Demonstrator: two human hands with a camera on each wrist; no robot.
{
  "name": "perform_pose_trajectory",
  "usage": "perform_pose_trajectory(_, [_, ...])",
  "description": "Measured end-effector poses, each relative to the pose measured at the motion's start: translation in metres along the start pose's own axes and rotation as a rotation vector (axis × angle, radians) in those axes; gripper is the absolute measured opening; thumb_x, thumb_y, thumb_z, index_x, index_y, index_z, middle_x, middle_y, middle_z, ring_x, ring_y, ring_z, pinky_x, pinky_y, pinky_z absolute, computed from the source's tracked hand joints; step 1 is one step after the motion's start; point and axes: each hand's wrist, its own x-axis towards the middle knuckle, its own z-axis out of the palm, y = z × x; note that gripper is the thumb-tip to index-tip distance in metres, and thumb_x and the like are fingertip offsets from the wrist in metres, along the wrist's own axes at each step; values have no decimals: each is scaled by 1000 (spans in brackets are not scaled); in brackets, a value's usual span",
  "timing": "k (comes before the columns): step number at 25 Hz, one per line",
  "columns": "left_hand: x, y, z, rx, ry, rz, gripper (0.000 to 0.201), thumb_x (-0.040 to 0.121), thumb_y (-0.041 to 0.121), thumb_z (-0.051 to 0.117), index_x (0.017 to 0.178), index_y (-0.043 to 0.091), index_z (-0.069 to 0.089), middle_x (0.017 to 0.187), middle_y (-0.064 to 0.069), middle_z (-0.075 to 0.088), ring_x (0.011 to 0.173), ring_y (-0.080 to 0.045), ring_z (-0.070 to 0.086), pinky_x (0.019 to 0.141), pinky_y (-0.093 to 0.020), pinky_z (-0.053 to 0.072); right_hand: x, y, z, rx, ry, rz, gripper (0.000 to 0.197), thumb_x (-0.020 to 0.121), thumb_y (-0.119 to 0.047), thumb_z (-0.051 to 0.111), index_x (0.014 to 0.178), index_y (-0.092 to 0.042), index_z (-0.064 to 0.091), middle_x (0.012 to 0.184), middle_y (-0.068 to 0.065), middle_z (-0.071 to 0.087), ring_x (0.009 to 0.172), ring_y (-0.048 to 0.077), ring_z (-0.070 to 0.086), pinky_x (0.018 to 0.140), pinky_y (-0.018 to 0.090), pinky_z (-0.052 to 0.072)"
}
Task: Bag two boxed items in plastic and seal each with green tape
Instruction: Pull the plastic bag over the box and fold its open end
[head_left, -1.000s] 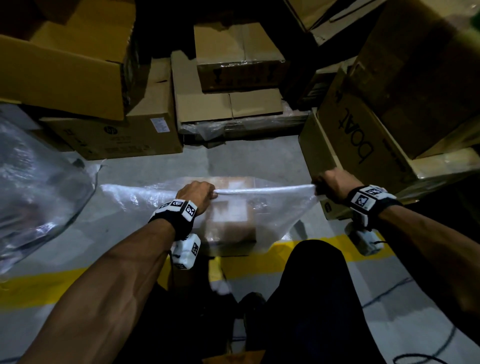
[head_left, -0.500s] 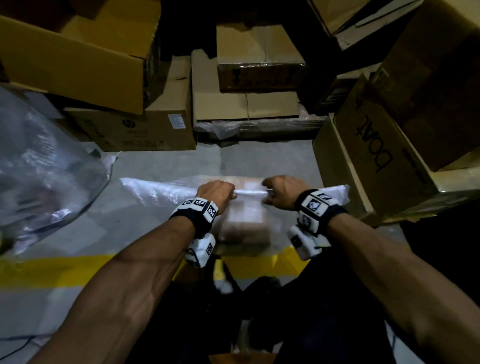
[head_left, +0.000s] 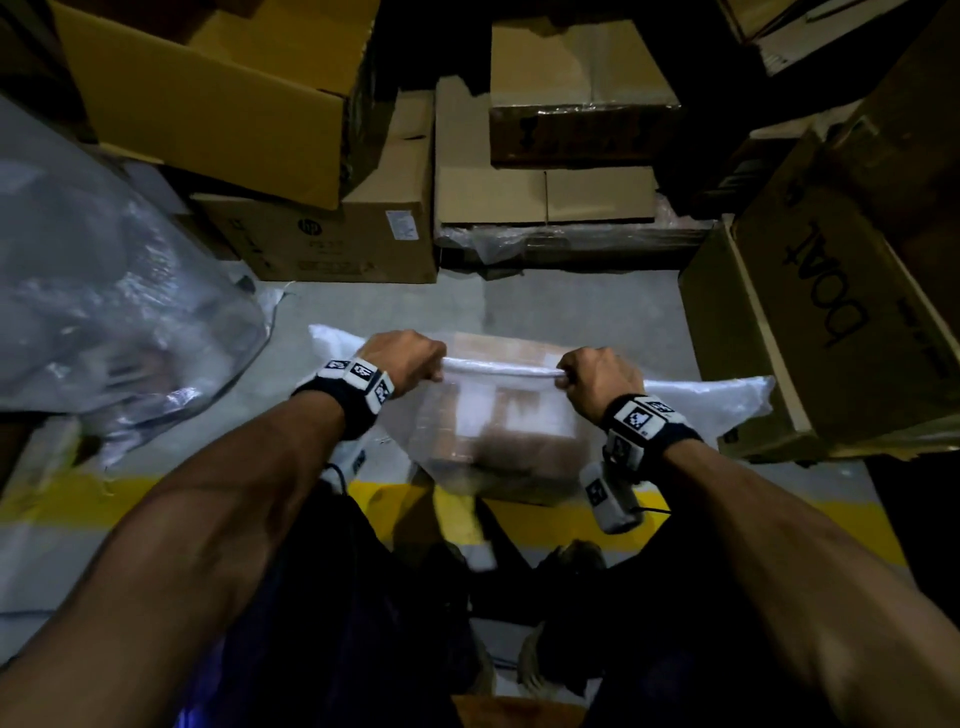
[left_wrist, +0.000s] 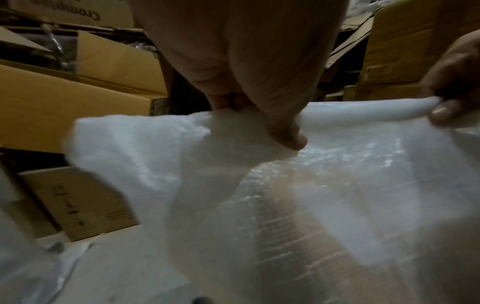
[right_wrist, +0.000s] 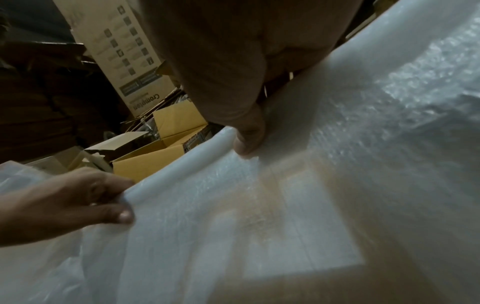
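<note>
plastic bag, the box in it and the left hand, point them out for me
plastic bag (head_left: 498, 368), head view, rolled top edge between the hands
box (head_left: 524, 447), head view, its top seen through the plastic
left hand (head_left: 408, 353), head view, back of the hand

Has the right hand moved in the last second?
Yes. The right hand has slid left along the rolled edge of the plastic bag, away from the boAt carton, toward the left hand.

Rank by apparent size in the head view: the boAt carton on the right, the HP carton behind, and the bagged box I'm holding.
1. boAt carton, largest, though it sits nearer the camera.
2. HP carton.
3. bagged box, close to the HP carton in size, so that order is unsure.
</note>
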Motion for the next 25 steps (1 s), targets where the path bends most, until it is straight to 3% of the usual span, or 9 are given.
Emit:
perform_pose_trajectory(2, [-6, -25, -2, 11, -6, -30, 5, 88, 19, 59, 92, 21, 58, 101, -4, 65, 90, -26, 61, 66, -27, 35, 0, 1, 0, 18, 6, 21, 14, 93, -27, 56, 94, -19, 67, 91, 10, 65, 89, 33, 62, 68, 32, 43])
perform_pose_trajectory(5, [-14, -52, -1, 101, -10, -53, 20, 83, 8, 59, 93, 24, 56, 97, 0, 62, 84, -21, 57, 68, -29, 43, -2, 0, 2, 31, 10, 37, 14, 93, -27, 56, 90, -19, 67, 84, 6, 61, 79, 29, 59, 68, 32, 44])
perform_pose_trajectory(8, [-18, -63, 2, 201, -8, -76, 11, 91, 20, 55, 101, 26, 55, 101, -2, 62, 92, -25, 58, 70, -30, 41, -5, -1, 4, 26, 16, 36, 14, 93, -27, 56, 92, -19, 68, 83, 6, 62, 75, 27, 55, 67, 33, 45])
perform_pose_trajectory(12, [-18, -60, 8, 255, 32, -87, 16, 97, 29, 47, 110, 20, 52, 108, -9, 66, 98, -30, 60, 71, -29, 33, -8, -2, 6, 41, 13, 40, 14, 93, -27, 58, 94, -18, 69, 85, 5, 65, 80, 27, 62, 73, 37, 52])
perform_pose_trajectory(17, [-22, -76, -3, 101, 6, -74, 21, 95, 37, 51, 107, 20, 52, 107, -8, 64, 97, -29, 58, 84, -37, 46, -8, 7, 4, 85, 2, 116, 14, 92, -26, 60, 93, -16, 70, 84, 6, 66, 80, 28, 62, 76, 40, 55])
perform_pose_trajectory(20, [-25, -86, -7, 74, 10, -117, 12, 94, 28, 54, 104, 21, 53, 109, -6, 65, 100, -28, 60, 86, -40, 48, -8, 7, -1, 100, 6, 112, 15, 92, -26, 61, 94, -16, 71, 82, 7, 65, 79, 28, 62, 74, 38, 54])
perform_pose_trajectory(25, [-9, -76, -20, 267, 118, -222, 25, 96, 37, 48, 111, 17, 53, 110, -10, 65, 101, -29, 61, 82, -37, 45, -10, -1, -3, 106, 18, 123, 16, 92, -27, 61, 97, -16, 71, 79, 4, 61, 77, 26, 60, 68, 32, 48])
